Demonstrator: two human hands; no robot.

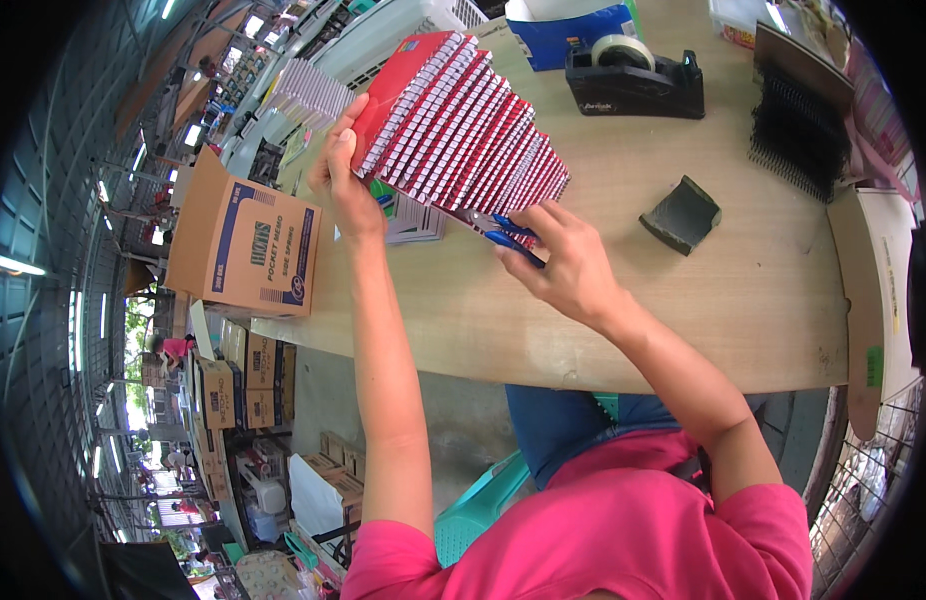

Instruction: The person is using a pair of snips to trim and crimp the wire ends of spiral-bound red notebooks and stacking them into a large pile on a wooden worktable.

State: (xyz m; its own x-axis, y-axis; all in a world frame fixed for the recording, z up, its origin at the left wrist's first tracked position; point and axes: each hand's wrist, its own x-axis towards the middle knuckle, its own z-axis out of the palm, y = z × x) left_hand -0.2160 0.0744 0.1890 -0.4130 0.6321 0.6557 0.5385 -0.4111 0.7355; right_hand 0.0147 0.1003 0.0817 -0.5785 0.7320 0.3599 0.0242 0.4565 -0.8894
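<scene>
Near edge: pink shirt [623,530], both forearms coming up over the wooden table [683,320]. Right hand [568,265] is closed around blue-handled pliers [505,236], fingers curled on the handles, nose of the tool at the lower end of the notebook stack; whether the pliers' tips are pinching a coil I can't tell.

Left hand [341,170] grips the upper left corner of the stack of red spiral notebooks [458,125], thumb on the front cover, fingers behind. The stack is fanned out in steps, tilted, lower edge on or just above the table, resting over some printed papers [415,218].

Risk, my read: the fan is held from one corner only. If that grip loosens or the pliers tug sideways, the stack likely slides apart and spills toward the table edge. A slipping plier tip could also bend a coil or nick the fingers.

Further out: dark curved piece [683,213] to the right, black binding combs [798,135], black tape dispenser [635,80], blue box [568,35]. Cardboard box [245,245] stands off the table's left side.
</scene>
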